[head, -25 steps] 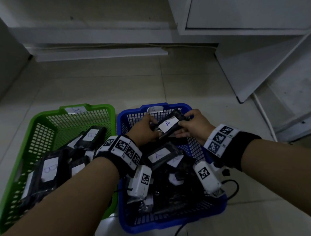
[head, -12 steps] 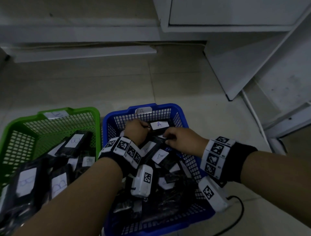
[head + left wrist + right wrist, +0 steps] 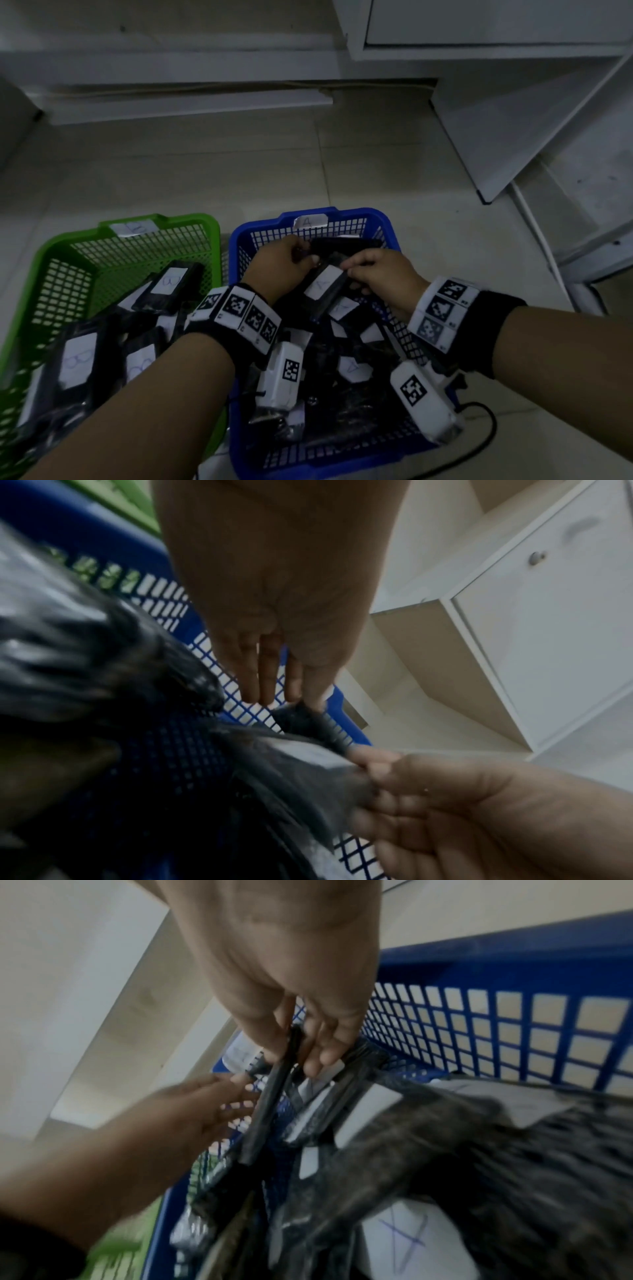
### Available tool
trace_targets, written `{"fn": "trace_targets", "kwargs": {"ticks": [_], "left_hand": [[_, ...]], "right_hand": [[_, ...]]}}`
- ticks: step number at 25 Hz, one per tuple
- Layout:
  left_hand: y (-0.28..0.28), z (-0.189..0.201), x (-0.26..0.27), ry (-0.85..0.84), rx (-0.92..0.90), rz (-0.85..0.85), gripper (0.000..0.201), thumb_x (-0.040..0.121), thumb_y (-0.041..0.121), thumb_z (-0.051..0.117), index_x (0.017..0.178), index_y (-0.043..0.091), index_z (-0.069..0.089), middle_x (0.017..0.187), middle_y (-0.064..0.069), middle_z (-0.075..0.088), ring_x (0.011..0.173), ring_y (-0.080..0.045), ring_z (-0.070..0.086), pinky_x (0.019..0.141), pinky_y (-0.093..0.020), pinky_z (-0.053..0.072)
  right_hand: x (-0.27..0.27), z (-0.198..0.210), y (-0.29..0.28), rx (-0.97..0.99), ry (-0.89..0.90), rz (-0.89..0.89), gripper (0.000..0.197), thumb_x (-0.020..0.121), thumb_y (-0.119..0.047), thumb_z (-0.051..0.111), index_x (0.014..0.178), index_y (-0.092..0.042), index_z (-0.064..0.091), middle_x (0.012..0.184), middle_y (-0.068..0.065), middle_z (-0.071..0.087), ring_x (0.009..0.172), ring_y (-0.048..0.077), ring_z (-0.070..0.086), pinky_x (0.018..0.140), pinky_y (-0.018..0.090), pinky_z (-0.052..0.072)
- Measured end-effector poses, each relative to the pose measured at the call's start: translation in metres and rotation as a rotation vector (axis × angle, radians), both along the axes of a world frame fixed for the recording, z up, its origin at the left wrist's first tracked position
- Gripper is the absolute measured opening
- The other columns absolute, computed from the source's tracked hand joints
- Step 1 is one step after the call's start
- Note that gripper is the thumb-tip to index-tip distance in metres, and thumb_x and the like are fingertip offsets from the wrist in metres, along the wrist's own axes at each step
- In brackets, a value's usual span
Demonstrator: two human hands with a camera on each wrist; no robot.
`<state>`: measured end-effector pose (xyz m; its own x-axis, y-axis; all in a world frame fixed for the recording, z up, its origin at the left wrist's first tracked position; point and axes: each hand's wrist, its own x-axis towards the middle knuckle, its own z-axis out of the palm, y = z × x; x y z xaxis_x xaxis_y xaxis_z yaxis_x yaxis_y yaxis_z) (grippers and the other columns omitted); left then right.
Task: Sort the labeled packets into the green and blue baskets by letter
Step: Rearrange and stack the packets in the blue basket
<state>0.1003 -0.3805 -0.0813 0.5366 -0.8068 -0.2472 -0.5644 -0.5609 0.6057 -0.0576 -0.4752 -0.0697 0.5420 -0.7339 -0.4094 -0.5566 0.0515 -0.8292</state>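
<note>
A green basket on the left holds several black packets with B labels. The blue basket, tagged A on its far rim, holds several A packets. Both hands are at its far end. My right hand pinches the top edge of a black packet labelled A; the right wrist view shows that packet edge-on between thumb and fingers. My left hand has straight fingers along the mesh wall, and its thumb tip touches a dark packet's corner.
The baskets stand side by side on a tiled floor. A white cabinet and a leaning white panel are at the back right. A white plank lies along the back wall. A black cable runs beside the blue basket.
The A packet that both hands held above the blue basket has come down into its far end. The left hand's grip has loosened to a touch; the right hand still pinches it.
</note>
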Motion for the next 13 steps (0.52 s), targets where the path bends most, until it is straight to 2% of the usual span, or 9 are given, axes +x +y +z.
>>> {"fn": "trace_targets", "kwargs": {"ticks": [2,3,4,6,8,9,11,12,13], "left_hand": [[0.003,0.006,0.0,0.024,0.108,-0.081,0.053,0.078,0.06,0.061,0.116,0.025,0.054,0.103,0.007,0.058,0.099,-0.014,0.057,0.085,-0.025,0.044],[0.003,0.01,0.0,0.058,0.158,-0.128,0.057,0.073,0.065,0.063,0.114,0.026,0.054,0.102,0.007,0.059,0.098,-0.014,0.058,0.085,-0.026,0.046],[0.003,0.013,0.002,0.104,0.195,-0.17,0.056,0.071,0.063,0.067,0.11,0.025,0.057,0.101,0.006,0.062,0.097,-0.014,0.059,0.082,-0.025,0.047],[0.001,0.019,0.005,0.201,0.246,-0.238,0.043,0.075,0.051,0.071,0.101,0.018,0.065,0.096,0.003,0.067,0.093,-0.014,0.062,0.078,-0.021,0.047],[0.001,0.026,0.011,0.293,0.29,-0.281,0.031,0.083,0.04,0.067,0.099,0.013,0.069,0.096,-0.002,0.07,0.09,-0.014,0.063,0.079,-0.021,0.048],[0.001,0.028,0.014,0.341,0.301,-0.275,0.026,0.087,0.036,0.063,0.098,0.013,0.068,0.095,-0.004,0.069,0.085,-0.013,0.064,0.075,-0.023,0.049],[0.004,0.034,0.02,0.454,0.295,-0.184,0.016,0.094,0.028,0.054,0.093,0.015,0.063,0.086,-0.005,0.066,0.07,-0.011,0.064,0.063,-0.024,0.055],[0.005,0.037,0.023,0.503,0.288,-0.111,0.015,0.095,0.026,0.052,0.093,0.015,0.061,0.085,-0.004,0.063,0.068,-0.012,0.064,0.06,-0.026,0.058],[0.006,0.041,0.025,0.516,0.28,-0.051,0.016,0.096,0.026,0.05,0.097,0.014,0.061,0.088,-0.003,0.061,0.072,-0.013,0.063,0.06,-0.029,0.06]], "right_hand": [[-0.003,0.005,-0.003,0.002,-0.047,-0.132,0.008,0.084,-0.011,0.062,0.082,-0.011,0.07,0.076,0.007,0.068,0.066,0.019,0.064,0.062,0.031,0.052],[-0.003,0.008,-0.005,0.008,-0.057,-0.162,0.008,0.084,-0.011,0.061,0.081,-0.01,0.069,0.073,0.008,0.067,0.062,0.019,0.063,0.058,0.03,0.052],[-0.003,0.01,-0.005,0.018,-0.047,-0.165,0.007,0.084,-0.01,0.061,0.082,-0.008,0.068,0.071,0.009,0.067,0.059,0.02,0.063,0.054,0.029,0.051],[-0.003,0.011,-0.005,0.088,0.005,-0.117,0.006,0.085,-0.01,0.06,0.086,-0.005,0.064,0.069,0.011,0.065,0.054,0.021,0.063,0.049,0.028,0.048],[-0.002,0.015,-0.003,0.21,0.08,-0.03,0.004,0.088,-0.008,0.056,0.09,-0.005,0.058,0.071,0.012,0.063,0.05,0.021,0.063,0.044,0.025,0.046],[-0.002,0.017,-0.003,0.193,0.141,0.047,0.005,0.089,-0.007,0.053,0.092,-0.005,0.056,0.075,0.013,0.064,0.052,0.023,0.065,0.044,0.026,0.047],[-0.001,0.015,-0.008,-0.135,0.316,0.236,0.009,0.09,-0.006,0.05,0.095,-0.002,0.057,0.089,0.017,0.067,0.072,0.03,0.067,0.058,0.031,0.049],[0.0,0.013,-0.011,-0.332,0.351,0.274,0.012,0.091,-0.006,0.048,0.093,-0.002,0.059,0.096,0.018,0.068,0.081,0.03,0.065,0.064,0.028,0.045],[0.001,0.013,-0.012,-0.444,0.346,0.286,0.016,0.091,-0.006,0.046,0.092,-0.003,0.061,0.102,0.017,0.067,0.089,0.028,0.062,0.068,0.024,0.041]]}}
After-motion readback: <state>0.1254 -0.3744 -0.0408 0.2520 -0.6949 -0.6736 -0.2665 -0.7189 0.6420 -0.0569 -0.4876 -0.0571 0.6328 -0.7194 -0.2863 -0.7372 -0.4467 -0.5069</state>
